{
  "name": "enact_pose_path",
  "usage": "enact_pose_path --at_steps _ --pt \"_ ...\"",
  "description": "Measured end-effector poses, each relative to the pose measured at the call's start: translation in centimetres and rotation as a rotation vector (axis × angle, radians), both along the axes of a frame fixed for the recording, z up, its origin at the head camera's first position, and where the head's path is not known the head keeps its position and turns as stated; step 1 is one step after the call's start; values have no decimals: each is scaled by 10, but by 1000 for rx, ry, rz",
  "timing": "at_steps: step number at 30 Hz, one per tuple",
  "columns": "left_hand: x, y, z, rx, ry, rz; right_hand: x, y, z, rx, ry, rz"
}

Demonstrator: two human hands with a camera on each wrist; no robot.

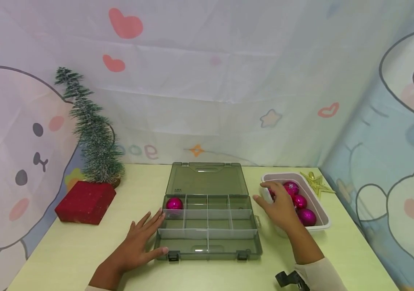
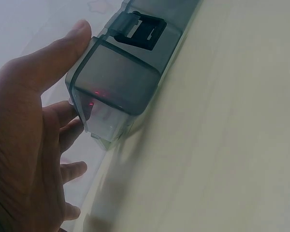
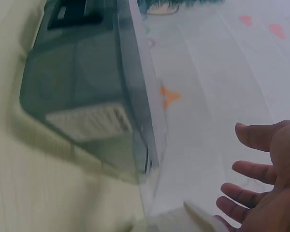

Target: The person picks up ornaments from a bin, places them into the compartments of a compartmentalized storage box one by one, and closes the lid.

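A green-tinted plastic compartment box (image 1: 232, 246) lies on the table with its lid (image 1: 207, 180) folded back. One shiny magenta ball ornament (image 1: 174, 203) sits in its back left compartment. My left hand (image 1: 139, 244) rests at the box's left side, fingers spread, the thumb near the front corner; the left wrist view shows the thumb (image 2: 70, 43) at the rim. My right hand (image 1: 281, 206), fingers loosely bent and apart, is over the left edge of a white basket (image 1: 321, 214). Several magenta ball ornaments (image 1: 305, 217) lie in that basket, some hidden behind the hand. Nothing shows in its grasp.
A small frosted artificial Christmas tree (image 1: 95, 141) leans at the back left, beside a red block (image 1: 85, 202). Behind the basket lies a gold glitter star (image 1: 316, 184). A printed cloth (image 1: 207, 81) hangs along the table's back and sides.
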State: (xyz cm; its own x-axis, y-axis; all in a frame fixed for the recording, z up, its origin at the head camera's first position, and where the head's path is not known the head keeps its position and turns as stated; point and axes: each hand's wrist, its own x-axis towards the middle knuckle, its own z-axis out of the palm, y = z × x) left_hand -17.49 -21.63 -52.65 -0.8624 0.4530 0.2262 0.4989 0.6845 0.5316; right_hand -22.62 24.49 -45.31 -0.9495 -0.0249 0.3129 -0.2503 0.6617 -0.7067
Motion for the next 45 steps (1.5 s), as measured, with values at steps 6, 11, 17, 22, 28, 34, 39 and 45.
enact_pose_path --at_steps 6,11,17,22,28,34,39,45 --pt "0 0 -1 2 -4 -5 -1 29 -7 -35 -4 -79" --pt "0 0 0 1 -5 -9 2 47 -4 -79 -127 -162" --pt "0 1 1 2 -14 -9 -2 62 -7 -38 -197 -289" --pt "1 0 2 -5 -9 -1 -9 71 -10 33 -225 -309" --pt "1 1 3 -14 -2 -4 -13 77 -12 91 -272 -314" --pt "1 0 2 -27 -3 4 -17 79 -14 88 -298 -301" --pt "1 -1 0 -22 -5 5 -20 81 -15 105 -322 -272" --pt "1 -2 -1 -15 -20 2 -24 82 -16 174 -344 -237"
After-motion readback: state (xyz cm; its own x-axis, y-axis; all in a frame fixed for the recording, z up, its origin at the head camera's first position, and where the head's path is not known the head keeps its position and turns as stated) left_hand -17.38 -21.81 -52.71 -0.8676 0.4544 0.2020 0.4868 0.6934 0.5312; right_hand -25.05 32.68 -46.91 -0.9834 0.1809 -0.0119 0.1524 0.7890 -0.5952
